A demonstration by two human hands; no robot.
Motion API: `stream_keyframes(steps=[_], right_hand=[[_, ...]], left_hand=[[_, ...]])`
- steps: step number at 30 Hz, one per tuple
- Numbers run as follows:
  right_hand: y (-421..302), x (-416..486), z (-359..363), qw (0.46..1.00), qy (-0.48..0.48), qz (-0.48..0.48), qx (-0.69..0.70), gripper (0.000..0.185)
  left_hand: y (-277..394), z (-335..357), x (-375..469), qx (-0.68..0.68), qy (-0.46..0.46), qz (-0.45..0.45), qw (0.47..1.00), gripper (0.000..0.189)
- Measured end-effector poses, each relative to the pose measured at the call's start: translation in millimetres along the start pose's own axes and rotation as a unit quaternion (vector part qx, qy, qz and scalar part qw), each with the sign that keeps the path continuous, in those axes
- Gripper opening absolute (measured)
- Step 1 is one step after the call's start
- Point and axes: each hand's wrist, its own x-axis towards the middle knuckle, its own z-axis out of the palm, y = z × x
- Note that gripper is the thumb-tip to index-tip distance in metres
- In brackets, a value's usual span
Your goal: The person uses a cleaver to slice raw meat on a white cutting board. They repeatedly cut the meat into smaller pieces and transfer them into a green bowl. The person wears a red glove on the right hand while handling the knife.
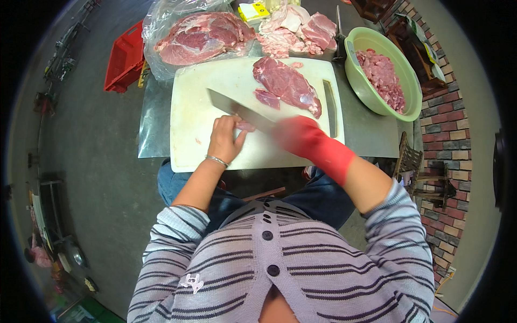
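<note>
My right hand (297, 135), in a red rubber glove and blurred, grips a wide-bladed cleaver (236, 109). Its blade slants up and left over a white plastic cutting board (190, 145). Bare, with a silver bangle at the wrist, my left hand (225, 135) holds a small piece of raw meat (245, 126) against the board, beside the blade. Farther back on the board lie a large slab of raw meat (286, 84) and a smaller chunk (267, 99). Whether the blade touches the held piece cannot be told.
Behind the board, a big meat cut (202, 38) rests on clear plastic, beside fatty pieces (297, 28). A green basin (414, 95) of cut meat stands at the right, near a dark-handled tool (339, 32). A red crate (125, 56) is beyond the metal table's (155, 121) left side.
</note>
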Motion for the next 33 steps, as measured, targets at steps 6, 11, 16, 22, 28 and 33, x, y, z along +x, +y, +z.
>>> stream_keyframes(steps=[6, 11, 16, 22, 28, 33], right_hand=[[10.1, -80.4, -48.4, 0.959, 0.056, 0.248, 0.121, 0.034], [8.7, -82.4, -57.2, 0.946, 0.12, 0.245, 0.175, 0.033], [-3.5, -75.4, -39.4, 0.956, 0.195, 0.176, 0.134, 0.027], [-17.0, -74.6, -27.0, 0.975, 0.154, 0.142, 0.07, 0.02], [-34.6, -79.3, -17.9, 0.985, 0.092, 0.133, 0.066, 0.019], [-36.8, -41.4, 22.9, 0.981, 0.141, 0.112, 0.075, 0.019]], left_hand=[[5.8, -14.0, 52.0, 0.115, -0.104, 0.014, 0.988, 0.009], [48.3, -13.8, 72.0, 0.027, -0.095, -0.181, 0.979, 0.027], [60.0, -8.2, 7.1, 0.117, -0.179, -0.106, 0.971, 0.058], [38.0, -17.4, -5.5, 0.04, -0.069, -0.07, 0.994, 0.02], [3.5, 3.2, 25.1, -0.043, -0.077, 0.103, 0.991, 0.008], [-6.5, 8.6, 25.3, -0.086, -0.114, 0.075, 0.987, 0.007]])
